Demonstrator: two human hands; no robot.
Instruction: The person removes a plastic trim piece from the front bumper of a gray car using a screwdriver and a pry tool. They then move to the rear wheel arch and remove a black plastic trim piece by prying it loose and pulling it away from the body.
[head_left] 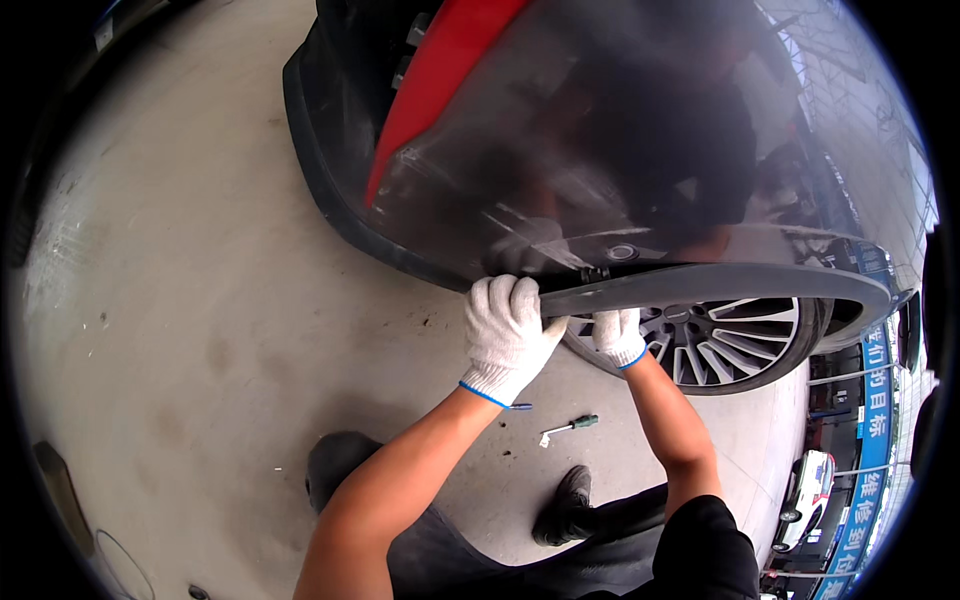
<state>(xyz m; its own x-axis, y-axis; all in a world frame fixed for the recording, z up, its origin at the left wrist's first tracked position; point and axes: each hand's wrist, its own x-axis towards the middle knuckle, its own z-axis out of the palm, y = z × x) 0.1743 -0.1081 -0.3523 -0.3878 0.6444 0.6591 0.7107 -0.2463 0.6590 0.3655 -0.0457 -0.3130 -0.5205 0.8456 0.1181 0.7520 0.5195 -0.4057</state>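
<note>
A black wheel arch trim (700, 284) runs along the lower edge of a scuffed dark car body panel (600, 140), partly apart from it at the left end. My left hand (503, 335), in a white knitted glove with a blue cuff, is closed round that end of the trim, fingers on top and thumb toward the wheel. Just right of it, my right hand (619, 336), gloved alike, reaches up under the trim; its fingertips are hidden behind it. A dark clip (596, 273) shows in the gap between trim and panel, above my hands.
Behind the trim stands a wheel (735, 345) with a silver multi-spoke rim. On the concrete floor (200, 300) below my hands lies a screwdriver (575, 426) with a green handle. A black lower bumper edge (350, 225) curves off to the left. A white car (803, 500) is parked far right.
</note>
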